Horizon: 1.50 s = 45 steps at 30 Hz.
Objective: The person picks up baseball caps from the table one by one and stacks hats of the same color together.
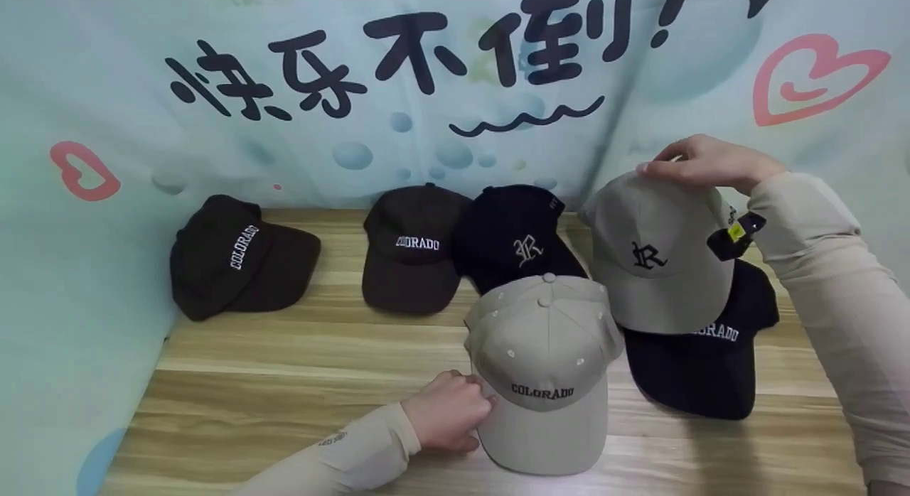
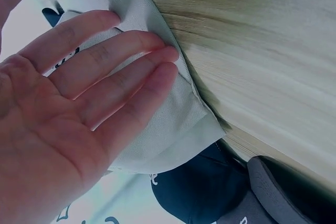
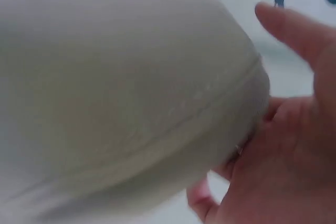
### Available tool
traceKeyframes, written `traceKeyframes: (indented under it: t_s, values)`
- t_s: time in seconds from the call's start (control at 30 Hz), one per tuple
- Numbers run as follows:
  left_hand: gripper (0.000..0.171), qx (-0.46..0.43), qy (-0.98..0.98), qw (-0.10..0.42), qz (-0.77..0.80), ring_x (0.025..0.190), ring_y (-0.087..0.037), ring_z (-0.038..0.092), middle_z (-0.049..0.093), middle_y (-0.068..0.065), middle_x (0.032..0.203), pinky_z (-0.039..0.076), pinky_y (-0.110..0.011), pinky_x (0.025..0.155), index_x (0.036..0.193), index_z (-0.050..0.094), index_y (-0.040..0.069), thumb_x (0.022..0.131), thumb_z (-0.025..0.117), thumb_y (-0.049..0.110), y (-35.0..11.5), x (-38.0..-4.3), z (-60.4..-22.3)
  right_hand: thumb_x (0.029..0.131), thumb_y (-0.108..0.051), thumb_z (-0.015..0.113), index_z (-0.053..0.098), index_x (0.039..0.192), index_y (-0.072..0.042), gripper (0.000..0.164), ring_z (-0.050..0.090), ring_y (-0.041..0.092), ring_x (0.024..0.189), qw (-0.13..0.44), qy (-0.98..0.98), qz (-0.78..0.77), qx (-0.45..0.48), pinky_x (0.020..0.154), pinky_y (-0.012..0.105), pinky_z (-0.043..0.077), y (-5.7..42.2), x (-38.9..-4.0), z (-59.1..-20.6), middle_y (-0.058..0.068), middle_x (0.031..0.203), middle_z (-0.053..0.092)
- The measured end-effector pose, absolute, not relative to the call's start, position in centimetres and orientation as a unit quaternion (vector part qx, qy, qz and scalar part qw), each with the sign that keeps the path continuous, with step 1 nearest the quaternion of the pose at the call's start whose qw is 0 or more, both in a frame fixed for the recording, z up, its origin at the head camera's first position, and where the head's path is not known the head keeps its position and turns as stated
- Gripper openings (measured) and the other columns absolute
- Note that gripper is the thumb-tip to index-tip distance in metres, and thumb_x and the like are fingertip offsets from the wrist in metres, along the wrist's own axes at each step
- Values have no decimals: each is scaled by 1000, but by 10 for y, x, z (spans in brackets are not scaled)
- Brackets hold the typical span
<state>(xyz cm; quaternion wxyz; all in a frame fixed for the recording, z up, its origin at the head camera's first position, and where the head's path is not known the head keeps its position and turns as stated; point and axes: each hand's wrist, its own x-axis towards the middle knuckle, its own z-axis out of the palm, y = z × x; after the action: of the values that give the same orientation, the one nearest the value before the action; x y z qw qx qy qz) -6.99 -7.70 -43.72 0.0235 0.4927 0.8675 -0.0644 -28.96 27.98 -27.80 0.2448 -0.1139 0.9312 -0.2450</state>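
Note:
My left hand touches the left side of a light beige baseball cap lettered COLORADO. The left wrist view shows its fingers fairly straight along the beige cloth. A second beige crown shows just behind, seemingly nested with the first cap. At the back right, my right hand holds a grey cap with a dark R by the top rear of its crown. In the blurred right wrist view the fingers go behind the cap's edge and the thumb stands apart. The grey cap overlaps a black COLORADO cap.
A dark brown COLORADO cap sits at the far left of the wooden table. Another brown cap adjoins a black cap with an R near the back. A printed cloth hangs behind and to the left.

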Motion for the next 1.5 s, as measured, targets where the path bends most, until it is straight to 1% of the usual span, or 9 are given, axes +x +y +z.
traceKeyframes:
  t_s: [0.1,0.2,0.3,0.43,0.67,0.87,1.07,1.3,1.5]
  values:
    - [31,495,867,24,-51,68,-15,61,65,0,72,46,-30,52,87,71,14,68,80,37,-77,-71,-438,97,-50,48,58,124,9,66,52,30,98,248,935,-216,-135,85,44,41,270,-285,-274,20,108,58]
    - [27,497,867,32,-39,64,-16,61,64,-1,69,47,-31,52,84,71,14,68,80,34,-77,-73,-436,98,-40,52,67,109,1,44,50,19,80,252,929,-208,-171,70,32,40,261,-279,-269,6,86,56]
    - [25,495,867,49,-26,61,-15,60,62,0,66,48,-31,52,83,71,13,68,80,31,-76,-75,-434,98,-32,55,64,95,-4,29,45,17,70,261,921,-201,-208,63,31,35,256,-271,-261,2,76,47]
    - [23,492,868,68,-12,57,-13,54,61,1,64,47,-31,52,81,70,12,68,80,29,-76,-78,-433,97,-29,58,54,84,-6,27,42,18,69,274,914,-178,-239,62,32,33,255,-261,-248,3,73,41]
    - [24,492,868,71,2,54,-13,54,62,1,67,46,-30,48,75,67,13,69,80,31,-78,-80,-433,99,-27,55,60,99,-5,22,52,19,88,256,916,-150,-271,76,33,41,264,-248,-230,6,95,58]
    - [22,485,870,90,21,50,-10,43,54,5,60,42,-28,45,66,61,14,69,79,28,-78,-81,-432,100,-26,52,56,101,-6,20,49,17,76,225,931,-142,-250,67,30,38,274,-241,-219,6,85,52]
    - [26,479,873,93,19,50,-11,42,46,7,57,40,-30,45,63,57,15,69,79,29,-77,-82,-430,102,-26,49,53,94,-7,21,48,19,70,190,942,-133,-243,62,29,37,279,-232,-202,7,81,47]
    - [31,476,875,86,7,49,-11,42,44,8,54,39,-30,45,62,58,17,72,79,37,-74,-83,-432,101,-30,48,54,109,-6,26,49,19,71,143,962,-85,-215,60,30,38,291,-219,-188,6,82,51]
    - [34,468,876,113,10,49,-11,41,41,9,51,38,-29,44,58,56,18,74,78,40,-72,-87,-429,100,-18,54,56,104,-6,13,47,13,58,76,951,-84,-287,53,25,38,299,-203,-192,2,71,48]
